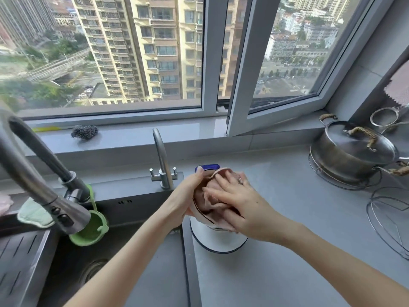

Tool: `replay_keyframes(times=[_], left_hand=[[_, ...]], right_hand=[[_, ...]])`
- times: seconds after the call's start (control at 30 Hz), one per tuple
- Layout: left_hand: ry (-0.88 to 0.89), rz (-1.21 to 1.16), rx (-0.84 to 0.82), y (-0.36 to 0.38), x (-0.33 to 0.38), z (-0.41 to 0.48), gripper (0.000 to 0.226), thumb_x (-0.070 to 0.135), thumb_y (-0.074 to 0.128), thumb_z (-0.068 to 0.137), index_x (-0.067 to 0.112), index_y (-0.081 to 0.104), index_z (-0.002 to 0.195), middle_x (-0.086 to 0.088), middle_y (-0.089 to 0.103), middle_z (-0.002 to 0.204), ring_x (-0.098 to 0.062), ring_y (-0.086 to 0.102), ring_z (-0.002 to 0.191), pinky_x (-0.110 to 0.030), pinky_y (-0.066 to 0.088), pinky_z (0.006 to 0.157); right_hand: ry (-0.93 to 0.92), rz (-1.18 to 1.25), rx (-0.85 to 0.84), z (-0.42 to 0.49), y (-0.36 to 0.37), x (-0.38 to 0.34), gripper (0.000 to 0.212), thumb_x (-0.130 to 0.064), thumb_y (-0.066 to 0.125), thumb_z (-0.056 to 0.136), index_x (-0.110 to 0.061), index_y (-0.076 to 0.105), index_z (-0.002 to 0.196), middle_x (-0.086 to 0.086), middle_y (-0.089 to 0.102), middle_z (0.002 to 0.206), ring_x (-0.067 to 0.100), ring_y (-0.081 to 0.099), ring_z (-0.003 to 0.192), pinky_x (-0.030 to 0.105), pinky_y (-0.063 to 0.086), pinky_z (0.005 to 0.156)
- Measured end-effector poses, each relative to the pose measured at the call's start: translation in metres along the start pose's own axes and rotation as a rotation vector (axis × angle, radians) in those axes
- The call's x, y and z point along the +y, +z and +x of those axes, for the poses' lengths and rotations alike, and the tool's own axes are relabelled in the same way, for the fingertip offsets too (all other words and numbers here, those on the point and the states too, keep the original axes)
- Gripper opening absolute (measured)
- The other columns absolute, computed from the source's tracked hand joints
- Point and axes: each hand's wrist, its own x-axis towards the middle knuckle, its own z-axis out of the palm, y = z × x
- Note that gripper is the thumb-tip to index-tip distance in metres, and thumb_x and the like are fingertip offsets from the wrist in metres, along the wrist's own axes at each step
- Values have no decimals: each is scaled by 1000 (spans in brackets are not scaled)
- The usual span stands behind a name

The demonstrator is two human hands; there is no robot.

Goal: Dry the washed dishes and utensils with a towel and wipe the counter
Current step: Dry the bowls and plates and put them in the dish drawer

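Note:
My left hand (188, 191) grips the rim of a small pink bowl (195, 212), tilted on its side above the counter. A pink towel (210, 196) is stuffed inside the bowl. My right hand (239, 202) presses the towel into the bowl with spread fingers. Just below them, a white dish with a dark blue rim (218, 240) rests on the grey counter (287, 218). Behind the hands, part of a blue-and-white item (208, 167) shows.
The dark sink (110, 251) lies at left, with a large pull-out faucet (44, 185), a small tap (162, 160) and a green hanging basket (90, 231). A lidded steel pot (352, 154) on a wire rack and a wire stand (389, 222) sit at right. A steel scourer (85, 132) lies on the sill.

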Motion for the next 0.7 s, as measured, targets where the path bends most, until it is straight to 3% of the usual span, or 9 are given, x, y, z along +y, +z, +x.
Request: replay_keyframes(times=[0.07, 0.13, 0.23, 0.33, 0.43, 0.57, 0.63, 0.7], left_hand=[[-21, -7, -17, 1, -1, -7, 50, 58, 27, 95, 32, 62, 120, 4, 69, 115, -24, 63, 110, -38, 53, 76], [-7, 9, -6, 1, 0, -14, 53, 59, 34, 93, 24, 66, 116, -3, 70, 113, -26, 63, 111, -38, 51, 79], [33, 94, -49, -3, 1, -22, 53, 56, 38, 92, 18, 69, 112, -8, 70, 112, -25, 66, 105, -39, 53, 74], [-75, 120, -142, -9, 0, -35, 52, 51, 35, 94, 15, 69, 110, -10, 69, 113, -26, 65, 101, -37, 53, 74], [-126, 131, -207, -12, -4, -46, 46, 55, 53, 83, 17, 71, 101, -11, 71, 107, -24, 66, 94, -37, 52, 78], [-46, 104, -186, -7, -6, -52, 43, 53, 51, 77, 21, 76, 94, -15, 70, 109, -35, 64, 102, -54, 44, 94], [-18, 37, -79, -1, -7, -54, 44, 53, 54, 74, 20, 77, 91, -19, 69, 109, -43, 59, 109, -57, 41, 96], [-2, -33, 63, 3, -11, -55, 47, 53, 58, 68, 14, 78, 87, -18, 71, 103, -43, 60, 109, -51, 42, 94]], right_hand=[[-58, 4, -86, -2, 2, -7, 82, -75, 8, 83, -29, 18, 151, 5, 2, 160, 22, -10, 148, 43, -11, 118], [-144, -79, -89, -5, 9, -19, 89, -75, -8, 81, -22, 5, 152, 7, -6, 160, 18, -18, 146, 43, -10, 118], [-171, -82, -168, -11, 18, -31, 86, -69, -11, 84, -20, 2, 154, 6, -4, 161, 15, -17, 146, 43, -3, 119], [-205, -98, -256, -30, 13, -39, 81, -65, -6, 87, -22, 11, 154, 3, 5, 162, 15, -8, 148, 40, 0, 119], [-331, -175, -264, -46, -1, -43, 62, -52, 18, 98, -20, 28, 149, 7, 23, 158, 22, 12, 147, 37, 5, 119], [-490, -429, -184, -50, -9, -34, 53, -52, 37, 95, -19, 48, 136, 11, 41, 148, 31, 32, 139, 44, 20, 116], [-443, -404, -77, -50, -2, -37, 46, -48, 46, 90, -20, 52, 127, 11, 53, 136, 31, 48, 126, 42, 36, 107], [-367, -283, 58, -52, 13, -47, 40, -38, 52, 85, -20, 50, 120, 8, 63, 119, 28, 62, 105, 36, 51, 85]])
